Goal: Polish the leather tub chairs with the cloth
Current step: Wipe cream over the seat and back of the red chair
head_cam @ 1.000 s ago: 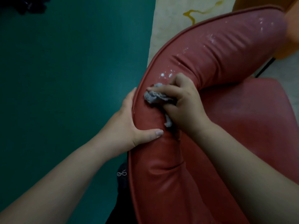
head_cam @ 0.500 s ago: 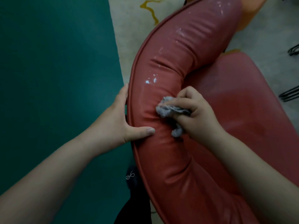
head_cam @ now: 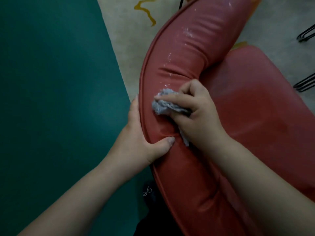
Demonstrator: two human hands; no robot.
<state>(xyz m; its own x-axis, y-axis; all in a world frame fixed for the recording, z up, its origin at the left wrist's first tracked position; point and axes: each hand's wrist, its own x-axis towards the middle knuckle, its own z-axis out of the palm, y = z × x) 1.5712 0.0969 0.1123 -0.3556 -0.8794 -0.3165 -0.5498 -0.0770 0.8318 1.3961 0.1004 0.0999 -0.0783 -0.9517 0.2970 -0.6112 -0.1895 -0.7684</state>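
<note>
Right hand (head_cam: 199,113) bunches grey cloth (head_cam: 164,103) against red tub chair (head_cam: 184,65) backrest; left hand (head_cam: 141,140) clasps that backrest's outer edge, thumb on top.

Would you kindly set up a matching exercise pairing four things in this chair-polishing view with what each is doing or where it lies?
Column one:
1. left hand
2. right hand
3. cloth
4. white flecks

Column two:
A. bunched up and pressed against the red leather
B. scattered on the padded rim beyond the hands
C. clasps the rim's outer edge, thumb on top
D. holds the grey rag in its grip

Pairs: 1-C, 2-D, 3-A, 4-B
</note>
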